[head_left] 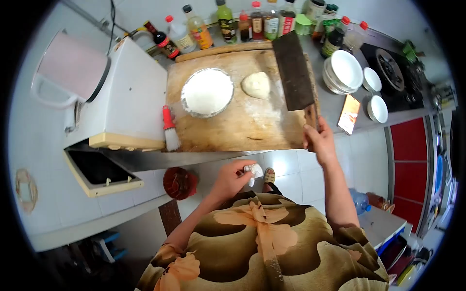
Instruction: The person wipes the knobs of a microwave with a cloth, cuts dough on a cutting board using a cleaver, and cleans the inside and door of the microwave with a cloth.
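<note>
My right hand (320, 140) grips the wooden handle of a large cleaver (293, 70), its dark blade upright over the right edge of the wooden board (213, 133). My left hand (232, 180) is closed on a crumpled white tissue (253, 173), in front of my body and below the board's near edge. On the board lie a round lump of dough (257, 85) and a bowl of white flour (207, 92). Loose flour dusts the wood near the dough. A red-handled brush (169, 127) rests at the board's left edge.
Bottles (226, 22) line the wall behind the board, beside a rolling pin (225, 50). To the right are stacked white bowls (343, 72), a phone (349, 114) and a gas stove (390, 70). A white appliance (121, 92) stands left; a red bin (180, 183) is below.
</note>
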{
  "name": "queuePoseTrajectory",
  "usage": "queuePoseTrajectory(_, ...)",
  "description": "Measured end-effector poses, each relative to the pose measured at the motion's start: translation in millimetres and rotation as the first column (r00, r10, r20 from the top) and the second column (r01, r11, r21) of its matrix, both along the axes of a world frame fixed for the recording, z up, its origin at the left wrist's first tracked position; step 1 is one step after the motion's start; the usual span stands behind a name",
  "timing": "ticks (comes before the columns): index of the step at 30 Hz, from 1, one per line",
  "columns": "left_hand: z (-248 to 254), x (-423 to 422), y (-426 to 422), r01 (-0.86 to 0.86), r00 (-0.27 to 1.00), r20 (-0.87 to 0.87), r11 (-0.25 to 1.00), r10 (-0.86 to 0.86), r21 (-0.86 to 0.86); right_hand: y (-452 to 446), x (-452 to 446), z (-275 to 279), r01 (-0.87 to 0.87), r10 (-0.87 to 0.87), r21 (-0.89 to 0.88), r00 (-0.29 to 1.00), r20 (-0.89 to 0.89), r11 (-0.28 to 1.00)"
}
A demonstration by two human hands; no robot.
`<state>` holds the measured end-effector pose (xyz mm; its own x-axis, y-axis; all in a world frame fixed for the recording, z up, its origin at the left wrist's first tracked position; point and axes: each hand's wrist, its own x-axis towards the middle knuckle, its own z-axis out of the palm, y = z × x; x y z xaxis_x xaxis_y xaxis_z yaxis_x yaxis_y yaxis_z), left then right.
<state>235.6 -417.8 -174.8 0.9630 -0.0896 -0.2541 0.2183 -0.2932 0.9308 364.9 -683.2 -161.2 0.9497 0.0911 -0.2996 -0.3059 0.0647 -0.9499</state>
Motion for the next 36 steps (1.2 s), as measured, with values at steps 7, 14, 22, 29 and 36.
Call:
queuePoseTrajectory(7, 1.4, 2.2, 9.9, 0.093, 0.995, -0.032, 0.995, -0.091, 0.037, 32.8, -27.0, -27.6, 0.195, -0.179, 0.108, 0.973, -0.146, 0.975)
queuePoseTrajectory(14, 2.6, -2.0, 22.2, 0.157, 0.987, -0.041, 0.986, -0.155, 0.061, 48.1, -49.3, -51.0, 0.209, -0.183, 0.097, 0.957, -0.227, 0.973)
queuePoseTrajectory(22, 3.1, -5.6, 30.1, 0.141, 0.99, 0.019, 0.99, -0.14, -0.016, 58.5, -57.7, -79.0, 0.238, -0.176, 0.218, 0.946, -0.271, 0.946)
queuePoseTrajectory(29, 1.2, -9.0, 37.5, 0.161, 0.986, -0.041, 0.987, -0.16, 0.018, 85.8, -57.2, -85.0, 0.181, -0.103, 0.288, 0.958, -0.267, 0.941)
queuePoseTrajectory(36, -5.6, -8.4, 38.9, 0.162, 0.987, 0.008, 0.986, -0.162, 0.048, 98.3, -58.4, -92.0, 0.203, -0.114, 0.358, 0.96, -0.254, 0.912)
